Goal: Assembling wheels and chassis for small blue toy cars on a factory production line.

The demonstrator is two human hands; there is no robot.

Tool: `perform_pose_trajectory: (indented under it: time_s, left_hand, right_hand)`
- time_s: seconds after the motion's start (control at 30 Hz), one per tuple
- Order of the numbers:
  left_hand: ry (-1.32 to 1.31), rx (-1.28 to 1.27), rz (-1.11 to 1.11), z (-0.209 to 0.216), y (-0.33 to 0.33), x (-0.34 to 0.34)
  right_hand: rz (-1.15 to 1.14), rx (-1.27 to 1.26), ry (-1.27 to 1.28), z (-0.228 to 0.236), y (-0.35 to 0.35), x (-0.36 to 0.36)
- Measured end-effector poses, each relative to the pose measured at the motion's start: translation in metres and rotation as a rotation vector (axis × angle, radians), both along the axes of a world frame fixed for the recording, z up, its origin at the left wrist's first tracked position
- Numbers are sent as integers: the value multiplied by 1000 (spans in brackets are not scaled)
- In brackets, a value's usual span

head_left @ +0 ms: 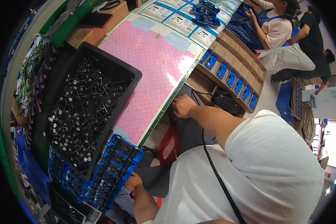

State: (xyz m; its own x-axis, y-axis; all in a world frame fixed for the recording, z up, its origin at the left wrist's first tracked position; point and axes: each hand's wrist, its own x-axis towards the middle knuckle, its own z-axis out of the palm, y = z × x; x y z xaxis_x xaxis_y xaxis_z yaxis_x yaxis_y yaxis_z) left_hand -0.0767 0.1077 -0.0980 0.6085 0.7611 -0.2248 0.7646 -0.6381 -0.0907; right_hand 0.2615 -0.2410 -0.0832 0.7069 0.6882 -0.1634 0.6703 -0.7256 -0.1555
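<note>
My right hand (184, 106) is closed beside the table's green edge, its fingers curled by something dark that I cannot make out. Lower down, my left hand (133, 181) touches the near edge of a row of blue plastic frames with black fittings (117, 158), which look like toy car chassis. Its fingers are curled and partly hidden, so what they grip does not show. Beyond the frames stands a deep black bin (132, 76), tilted in the view. Heaped in it are many thin metal axles with black and silver wheels (84, 100).
A pink patterned mat (149, 56) covers the table. Blue parts (207, 15) lie on printed sheets at its far end. A divided cardboard box (237, 61) with blue pieces stands to the right. Other people (274, 30) work beyond. A black cable (212, 160) hangs across my front.
</note>
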Motion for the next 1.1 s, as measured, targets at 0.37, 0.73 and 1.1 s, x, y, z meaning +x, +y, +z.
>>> perform_pose_trajectory:
  time_s: [0.37,0.73,1.1]
  left_hand:
    - [-64,67,-52,-24,10,-16]
    - [-29,18,-72,-7,4,-11]
    - [-133,166,-202,-28,10,-22]
  right_hand:
    - [-5,5,1,2,2,0]
    - [-7,-11,42,4,4,0]
    - [-1,-102,73,6,9,3]
